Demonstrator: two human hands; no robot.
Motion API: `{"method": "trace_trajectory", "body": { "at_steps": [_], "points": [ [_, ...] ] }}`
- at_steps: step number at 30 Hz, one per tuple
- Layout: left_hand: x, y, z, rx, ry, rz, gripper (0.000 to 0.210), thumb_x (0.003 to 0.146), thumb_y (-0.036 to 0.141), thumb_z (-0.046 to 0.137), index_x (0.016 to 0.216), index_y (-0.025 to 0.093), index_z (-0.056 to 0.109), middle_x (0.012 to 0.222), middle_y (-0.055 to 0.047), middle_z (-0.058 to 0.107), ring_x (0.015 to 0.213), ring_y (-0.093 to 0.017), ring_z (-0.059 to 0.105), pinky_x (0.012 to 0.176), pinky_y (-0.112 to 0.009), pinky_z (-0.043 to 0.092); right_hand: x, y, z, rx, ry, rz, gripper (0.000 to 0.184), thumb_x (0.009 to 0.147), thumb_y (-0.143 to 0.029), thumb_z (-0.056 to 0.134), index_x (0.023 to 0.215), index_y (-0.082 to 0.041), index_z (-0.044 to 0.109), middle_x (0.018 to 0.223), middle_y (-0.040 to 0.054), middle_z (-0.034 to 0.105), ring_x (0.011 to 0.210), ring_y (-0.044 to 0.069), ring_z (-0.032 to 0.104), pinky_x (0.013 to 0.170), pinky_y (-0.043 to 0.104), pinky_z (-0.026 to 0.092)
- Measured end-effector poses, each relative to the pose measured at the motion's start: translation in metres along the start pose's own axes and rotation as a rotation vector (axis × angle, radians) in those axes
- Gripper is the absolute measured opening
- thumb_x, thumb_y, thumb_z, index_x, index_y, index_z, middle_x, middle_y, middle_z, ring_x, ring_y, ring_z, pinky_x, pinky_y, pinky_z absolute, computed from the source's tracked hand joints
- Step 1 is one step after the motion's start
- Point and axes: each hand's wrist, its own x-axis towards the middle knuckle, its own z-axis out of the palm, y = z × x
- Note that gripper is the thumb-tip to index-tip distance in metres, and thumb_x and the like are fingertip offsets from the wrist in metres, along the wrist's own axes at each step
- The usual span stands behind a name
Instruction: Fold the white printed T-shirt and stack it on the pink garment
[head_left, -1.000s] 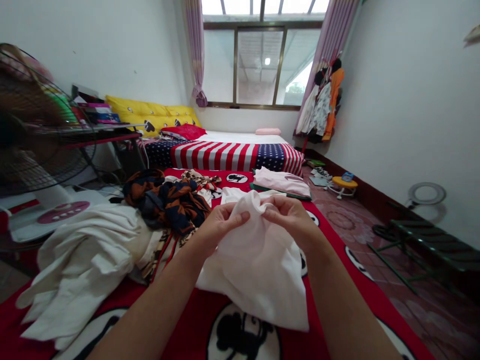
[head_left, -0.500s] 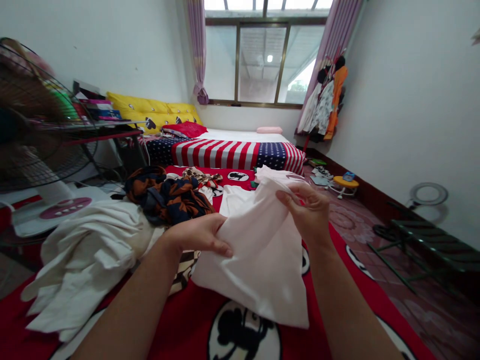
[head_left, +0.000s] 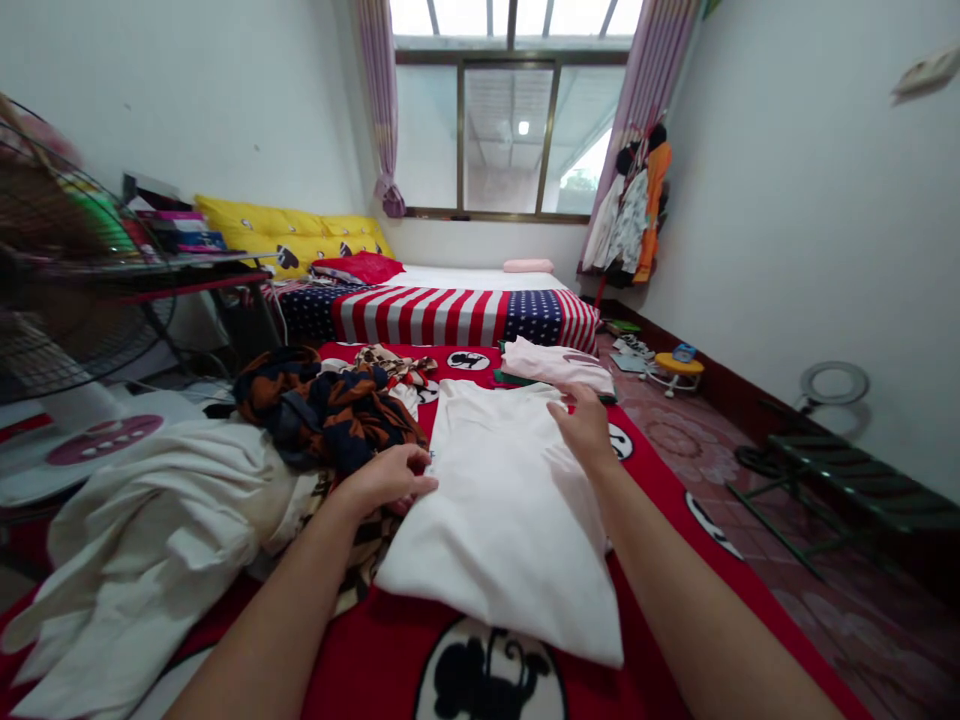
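A white T-shirt (head_left: 502,510), folded into a long panel, lies flat on the red blanket (head_left: 360,660) in front of me. At its left edge rests my left hand (head_left: 390,478), fingers loosely bent with a gap between thumb and forefinger. My right hand (head_left: 586,428) is at the shirt's upper right edge, thumb and fingers apart, touching or just over the cloth. Beyond it sits a folded pale pink garment (head_left: 555,366) with a dark green one partly visible under it.
A crumpled cream garment (head_left: 165,530) and a navy-and-brown garment (head_left: 330,405) are heaped on the left, beside a standing fan (head_left: 82,400). Behind is a bed with a striped cover (head_left: 427,318). A dark green folding stool (head_left: 862,480) stands on the right.
The raised upper part of the white T-shirt has come down and now lies flat. Both hands have let go of it and moved slightly apart to its edges.
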Motion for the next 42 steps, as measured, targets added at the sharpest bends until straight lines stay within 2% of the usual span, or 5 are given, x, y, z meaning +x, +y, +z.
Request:
{"method": "trace_trajectory", "body": {
  "at_steps": [11,22,28,33,42],
  "points": [
    [0.019,-0.012,0.024,-0.097,0.154,0.329,0.067,0.048,0.026,0.083,0.112,0.019,0.067,0.072,-0.002,0.064,0.071,-0.024,0.061,0.062,-0.026,0.043,-0.068,0.029,-0.074,-0.726,-0.523,0.458,0.064,0.083,-0.069,0.033,0.079,-0.018,0.07,0.093,0.02,0.07,0.096,0.036,0.064,0.076,0.044,0.046],
    [0.054,0.019,0.036,-0.28,0.153,0.239,0.062,0.05,0.022,0.081,0.111,0.015,0.067,0.088,-0.01,0.064,0.106,-0.031,0.056,0.071,-0.029,0.045,-0.08,0.025,-0.064,-0.705,-0.258,0.391,0.047,0.086,-0.045,0.049,0.12,-0.013,0.054,0.112,0.0178,0.063,0.102,0.033,0.063,0.078,0.039,0.047],
    [0.064,0.021,0.05,-0.336,0.291,0.324,0.081,0.046,0.011,0.079,0.124,0.016,0.057,0.091,-0.01,0.065,0.096,-0.027,0.061,0.065,-0.025,0.047,-0.081,0.04,-0.062,-0.692,-0.26,0.381,0.028,0.082,-0.038,0.053,0.094,-0.016,0.065,0.102,0.0152,0.065,0.095,0.032,0.064,0.076,0.04,0.047],
    [0.048,0.026,0.038,-0.517,0.084,0.375,0.093,0.053,0.016,0.076,0.139,0.017,0.038,0.089,-0.007,0.069,0.07,-0.019,0.065,0.061,-0.026,0.05,-0.079,0.026,-0.059,-0.057,0.013,0.164,0.012,0.079,-0.031,0.056,0.081,-0.02,0.058,0.102,0.0101,0.068,0.096,0.025,0.064,0.086,0.038,0.047],
    [0.016,-0.001,0.015,-0.602,-0.001,0.36,0.101,0.053,0.019,0.081,0.143,0.025,0.036,0.12,-0.009,0.063,0.088,-0.022,0.066,0.067,-0.023,0.052,-0.125,-0.049,-0.034,0.204,-0.773,-0.376,0.033,0.063,-0.002,0.054,0.089,-0.022,0.061,0.101,0.003,0.069,0.096,0.019,0.063,0.085,0.028,0.045]
  ]
}}
